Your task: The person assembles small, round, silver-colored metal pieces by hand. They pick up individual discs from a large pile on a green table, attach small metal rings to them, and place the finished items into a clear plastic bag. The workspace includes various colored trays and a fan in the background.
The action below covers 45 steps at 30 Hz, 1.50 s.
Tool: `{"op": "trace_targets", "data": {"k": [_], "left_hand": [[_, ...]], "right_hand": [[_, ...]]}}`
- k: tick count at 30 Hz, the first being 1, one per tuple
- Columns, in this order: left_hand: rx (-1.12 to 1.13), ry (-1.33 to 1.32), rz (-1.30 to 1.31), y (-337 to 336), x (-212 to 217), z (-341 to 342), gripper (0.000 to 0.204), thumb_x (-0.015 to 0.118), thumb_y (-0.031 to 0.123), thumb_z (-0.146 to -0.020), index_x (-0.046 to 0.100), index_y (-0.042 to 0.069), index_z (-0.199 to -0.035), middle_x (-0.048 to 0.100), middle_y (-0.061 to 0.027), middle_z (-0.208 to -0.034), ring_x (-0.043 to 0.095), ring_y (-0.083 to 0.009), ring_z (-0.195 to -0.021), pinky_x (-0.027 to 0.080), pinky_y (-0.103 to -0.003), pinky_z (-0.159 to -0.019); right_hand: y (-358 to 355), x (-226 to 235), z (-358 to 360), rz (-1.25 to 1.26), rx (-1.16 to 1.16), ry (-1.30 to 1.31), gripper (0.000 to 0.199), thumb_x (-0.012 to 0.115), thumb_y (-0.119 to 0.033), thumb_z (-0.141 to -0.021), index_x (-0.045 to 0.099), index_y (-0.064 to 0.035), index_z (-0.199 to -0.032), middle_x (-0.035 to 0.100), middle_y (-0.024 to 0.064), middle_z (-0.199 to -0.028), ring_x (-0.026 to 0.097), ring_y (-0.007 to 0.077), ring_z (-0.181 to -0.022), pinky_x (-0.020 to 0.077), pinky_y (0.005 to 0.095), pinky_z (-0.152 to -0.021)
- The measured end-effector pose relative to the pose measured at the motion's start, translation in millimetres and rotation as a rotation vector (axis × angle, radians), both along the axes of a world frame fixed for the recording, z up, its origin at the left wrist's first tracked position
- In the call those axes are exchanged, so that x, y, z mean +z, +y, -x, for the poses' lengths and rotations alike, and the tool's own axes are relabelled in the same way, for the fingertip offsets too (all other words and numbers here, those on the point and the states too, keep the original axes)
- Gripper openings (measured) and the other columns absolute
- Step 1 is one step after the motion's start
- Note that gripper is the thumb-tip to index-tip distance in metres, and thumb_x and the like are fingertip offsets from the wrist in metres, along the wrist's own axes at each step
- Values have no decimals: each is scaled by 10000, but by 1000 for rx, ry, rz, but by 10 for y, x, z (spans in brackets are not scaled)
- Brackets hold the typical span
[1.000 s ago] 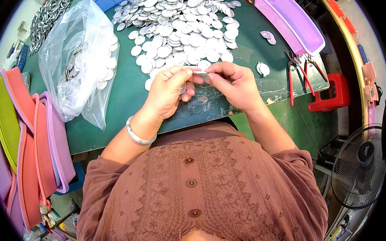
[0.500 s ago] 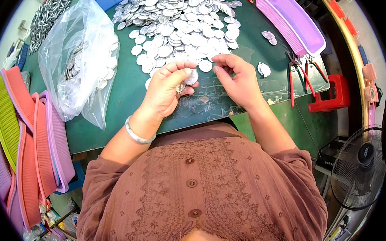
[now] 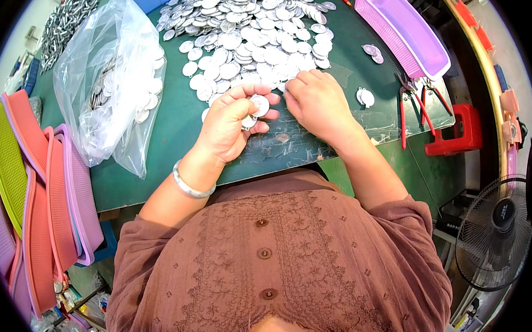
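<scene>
Pinched between the thumb and fingers of my left hand (image 3: 223,123) are a couple of round silver metal discs (image 3: 259,106) with small loops at the rim. My right hand (image 3: 319,105) lies low over the near edge of a large pile of similar loose discs (image 3: 242,41), its fingers curled inward. Its fingertips reach down to the discs, but whatever lies under them is hidden. Both hands are above the green tabletop (image 3: 174,140), close to its front edge. A pale bangle circles my left wrist.
A clear plastic bag (image 3: 78,75) holding more discs stands left. Stacked plastic baskets (image 3: 58,197) are beside the table. A purple basket (image 3: 399,38), red-handled pliers (image 3: 403,116) and a few stray discs (image 3: 364,98) lie right, near a red stool (image 3: 460,131) and a fan (image 3: 494,232).
My right hand has turned palm-down and moved slightly left, covering a disc that showed beside its fingertips. The discs in my left hand have tilted and fanned apart a little.
</scene>
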<state>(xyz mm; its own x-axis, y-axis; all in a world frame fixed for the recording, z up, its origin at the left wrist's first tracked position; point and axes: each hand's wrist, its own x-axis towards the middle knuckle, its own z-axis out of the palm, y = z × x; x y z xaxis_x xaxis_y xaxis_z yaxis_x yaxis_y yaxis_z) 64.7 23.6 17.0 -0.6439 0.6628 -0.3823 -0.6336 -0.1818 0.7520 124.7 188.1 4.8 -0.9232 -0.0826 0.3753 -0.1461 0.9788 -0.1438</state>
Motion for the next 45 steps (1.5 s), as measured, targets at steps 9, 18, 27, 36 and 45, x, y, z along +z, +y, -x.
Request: {"op": "trace_targets", "data": {"k": [9, 18, 27, 36, 45], "left_hand": [[-68, 64, -22, -16, -154, 39, 91, 566, 79, -804, 537, 44, -883, 495, 13, -689, 433, -53, -523, 308, -158, -406], [-67, 88, -9, -16, -169, 12, 32, 580, 84, -808, 563, 60, -819, 491, 26, -657, 425, -45, -509, 297, -151, -402], [-63, 91, -11, -28, -168, 14, 59, 555, 91, -827, 569, 50, -867, 563, -21, -684, 442, -45, -507, 308, -150, -408], [-64, 144, -32, -19, -176, 11, 105, 530, 97, -844, 571, 24, -907, 598, -59, -745, 439, -47, -505, 319, -148, -411], [-48, 144, -81, -18, -188, 6, 128, 525, 126, -858, 575, 17, -899, 601, -68, -755, 435, -52, -509, 325, -157, -416]], "right_hand": [[-7, 50, -113, 1304, -64, -297, 159, 547, -137, -824, 598, 12, -846, 581, 2, -686, 490, 47, -606, 395, 184, -560], [-54, 71, -164, 1514, -63, -340, 155, 555, -128, -827, 600, 7, -888, 595, 35, -699, 510, 67, -606, 414, 190, -572], [-32, 73, -181, 1642, -36, -377, 158, 531, -100, -840, 592, 11, -934, 603, 46, -730, 529, 81, -618, 434, 198, -583], [-35, 64, -193, 1664, -31, -334, 167, 544, -124, -834, 584, 6, -930, 597, 37, -739, 518, 71, -620, 421, 186, -576], [-23, 36, -196, 1648, 0, -296, 181, 547, -88, -829, 580, 27, -964, 609, 58, -774, 546, 86, -669, 451, 204, -626]]}}
